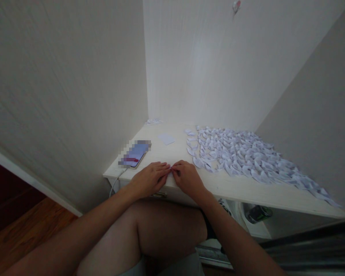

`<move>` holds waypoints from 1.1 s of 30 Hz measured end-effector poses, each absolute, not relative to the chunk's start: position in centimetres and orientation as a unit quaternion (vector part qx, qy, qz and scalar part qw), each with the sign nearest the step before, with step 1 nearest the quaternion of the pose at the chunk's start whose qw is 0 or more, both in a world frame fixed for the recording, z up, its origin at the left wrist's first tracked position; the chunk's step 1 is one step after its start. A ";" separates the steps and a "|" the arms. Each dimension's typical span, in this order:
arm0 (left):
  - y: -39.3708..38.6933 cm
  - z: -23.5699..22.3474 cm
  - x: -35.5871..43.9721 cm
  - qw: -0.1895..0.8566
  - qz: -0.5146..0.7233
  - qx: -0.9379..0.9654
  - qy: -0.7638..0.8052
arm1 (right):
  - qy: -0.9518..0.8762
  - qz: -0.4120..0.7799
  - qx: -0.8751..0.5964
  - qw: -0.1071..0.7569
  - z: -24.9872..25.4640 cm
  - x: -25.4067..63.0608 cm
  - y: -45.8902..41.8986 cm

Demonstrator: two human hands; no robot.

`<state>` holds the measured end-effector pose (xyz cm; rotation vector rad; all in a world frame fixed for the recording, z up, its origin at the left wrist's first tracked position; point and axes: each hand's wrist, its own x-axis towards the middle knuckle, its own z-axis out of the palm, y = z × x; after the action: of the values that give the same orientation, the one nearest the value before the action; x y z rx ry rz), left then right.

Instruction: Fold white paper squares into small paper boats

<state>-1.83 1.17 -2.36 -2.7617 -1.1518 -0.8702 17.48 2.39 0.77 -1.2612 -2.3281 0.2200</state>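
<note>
Close to the front edge of the white tabletop, my left hand (152, 177) and my right hand (186, 175) meet at their fingertips. Both are closed in a pinch at the same spot. Whatever is between them is tiny and mostly covered by the fingers, so I cannot make it out. To the right of my right hand spreads a large pile of folded white paper strips (238, 153). A small stack of flat white paper (166, 138) lies beyond my hands, toward the back.
A phone (136, 153) with its screen lit lies left of my hands, with a white cable (115, 183) running over the edge. Thin white strips (153, 121) lie in the back corner. Walls enclose the tabletop (172, 153). A dark can (258, 213) sits on the shelf below.
</note>
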 end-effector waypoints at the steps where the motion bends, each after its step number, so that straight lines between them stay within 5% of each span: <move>1: 1.2 -2.3 -1.8 0.013 -0.275 -0.888 -0.369 | -0.850 0.082 -0.462 0.239 0.8 17.5 2.4; 20: -0.3 -1.6 0.2 0.079 -0.177 -0.876 -0.443 | -0.911 -0.070 -0.395 0.092 2.0 20.1 -1.1; 33: 7.9 4.4 1.8 -0.184 -0.081 -0.809 -0.553 | -0.897 -0.095 -0.407 0.146 0.3 20.5 -1.9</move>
<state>1.76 7.87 4.44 -2.8897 -1.9749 -0.2909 20.54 -1.87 0.29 -1.1711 -2.5816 -0.2726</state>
